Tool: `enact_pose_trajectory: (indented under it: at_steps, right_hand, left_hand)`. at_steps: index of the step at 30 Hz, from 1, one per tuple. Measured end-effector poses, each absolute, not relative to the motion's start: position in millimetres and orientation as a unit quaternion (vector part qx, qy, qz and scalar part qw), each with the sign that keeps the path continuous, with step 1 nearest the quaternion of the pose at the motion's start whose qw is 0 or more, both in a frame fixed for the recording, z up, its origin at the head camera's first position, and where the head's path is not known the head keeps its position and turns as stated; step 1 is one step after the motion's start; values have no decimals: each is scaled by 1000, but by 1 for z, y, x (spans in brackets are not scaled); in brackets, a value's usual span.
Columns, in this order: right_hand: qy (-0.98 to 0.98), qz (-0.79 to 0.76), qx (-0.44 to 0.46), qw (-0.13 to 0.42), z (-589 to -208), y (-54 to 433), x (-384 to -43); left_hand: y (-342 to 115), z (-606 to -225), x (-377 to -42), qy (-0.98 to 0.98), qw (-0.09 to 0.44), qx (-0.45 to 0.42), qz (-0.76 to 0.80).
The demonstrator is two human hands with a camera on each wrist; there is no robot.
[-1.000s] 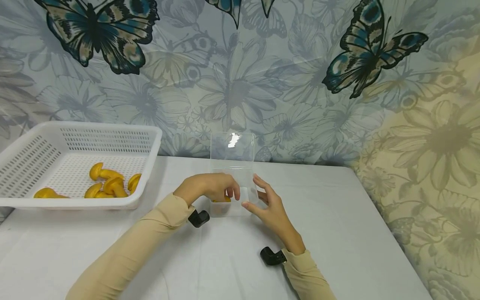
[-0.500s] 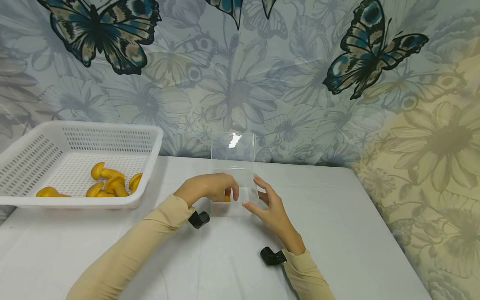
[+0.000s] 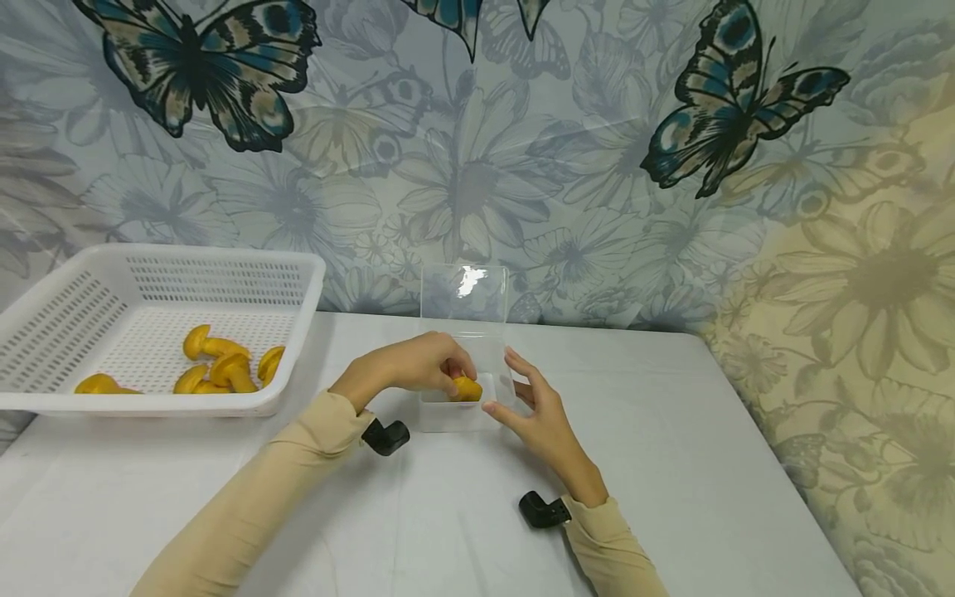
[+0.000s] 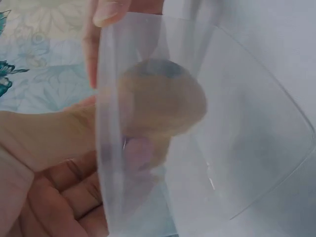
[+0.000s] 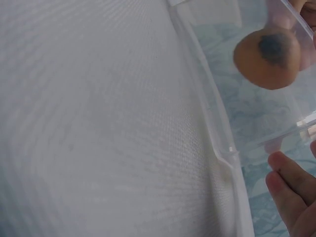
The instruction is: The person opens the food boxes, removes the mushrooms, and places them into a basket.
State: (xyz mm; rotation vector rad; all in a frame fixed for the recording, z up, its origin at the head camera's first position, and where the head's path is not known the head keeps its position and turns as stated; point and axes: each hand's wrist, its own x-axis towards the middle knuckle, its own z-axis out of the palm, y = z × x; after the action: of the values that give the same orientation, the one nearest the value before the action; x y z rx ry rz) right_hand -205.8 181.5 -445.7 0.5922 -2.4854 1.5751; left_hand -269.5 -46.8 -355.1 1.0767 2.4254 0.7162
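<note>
In the head view, my left hand (image 3: 410, 365) reaches into a clear plastic box (image 3: 446, 419) and pinches a yellow-brown mushroom (image 3: 468, 390). Through the box wall, the left wrist view shows the mushroom's rounded cap (image 4: 173, 106) with thumb and fingers at it. A dark patch marks the cap (image 5: 247, 59) in the right wrist view. My right hand (image 3: 548, 423) is at the box's right side, its thumb by the front corner and its fingers extended along the side wall. The transparent lid (image 3: 451, 297) stands raised at the back.
A white perforated basket (image 3: 224, 405) stands on the left with several yellow mushrooms (image 3: 235, 373) in it. White cloth (image 3: 418, 514) covers the table. Behind it rises a wall covering (image 3: 477, 182) with butterflies and flowers.
My left hand has lifted slightly and drawn a little left, with the mushroom now showing more at its fingertips inside the box. My right hand has stayed put.
</note>
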Motion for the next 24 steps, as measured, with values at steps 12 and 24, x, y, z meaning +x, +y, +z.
enact_pose_trajectory:
  at_steps: [12, 24]
  right_hand:
    - [-829, 524, 182, 67, -445, 182, -204]
    - [-826, 530, 181, 60, -444, 180, -205]
  left_hand:
    - [-63, -343, -256, 860, 106, 378, 326]
    - [-100, -332, -240, 861, 14, 354, 365]
